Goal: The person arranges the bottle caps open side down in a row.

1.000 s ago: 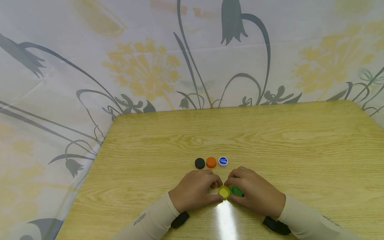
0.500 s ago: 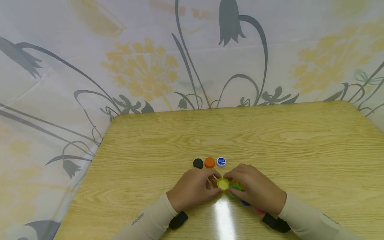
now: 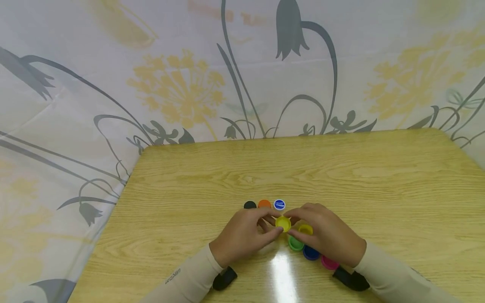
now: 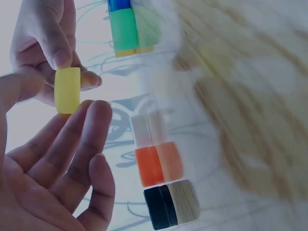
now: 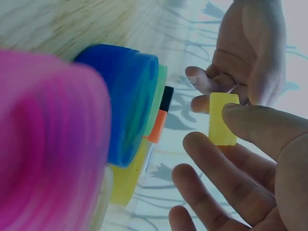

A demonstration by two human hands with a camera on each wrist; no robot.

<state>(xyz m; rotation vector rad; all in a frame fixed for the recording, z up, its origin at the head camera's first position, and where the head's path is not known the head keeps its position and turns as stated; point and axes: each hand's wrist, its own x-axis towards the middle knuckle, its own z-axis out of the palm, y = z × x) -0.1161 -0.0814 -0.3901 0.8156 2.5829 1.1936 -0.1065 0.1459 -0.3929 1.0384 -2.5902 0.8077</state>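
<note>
A yellow bottle cap (image 3: 283,224) is held up between both hands, hollow side facing the head camera. My left hand (image 3: 242,231) pinches it from the left with thumb and fingertips. From the right, my right hand (image 3: 327,231) pinches the same cap; its thumb overlaps the yellow side (image 5: 219,122) in the right wrist view. Just under the right hand lie a second yellow cap (image 3: 305,229), a green cap (image 3: 296,243), a blue cap (image 3: 311,252) and a pink cap (image 3: 329,263), the pink one partly hidden.
Beyond the hands a black cap (image 3: 250,205), an orange cap (image 3: 264,203) and a white cap with a blue top (image 3: 279,205) form a row on the wooden table (image 3: 189,181). A flower-patterned cloth (image 3: 257,75) hangs behind the table's far edge.
Both hands have raised the yellow cap and carried it slightly away from the body. The second yellow, blue and pink caps, earlier covered by the right hand, now show.
</note>
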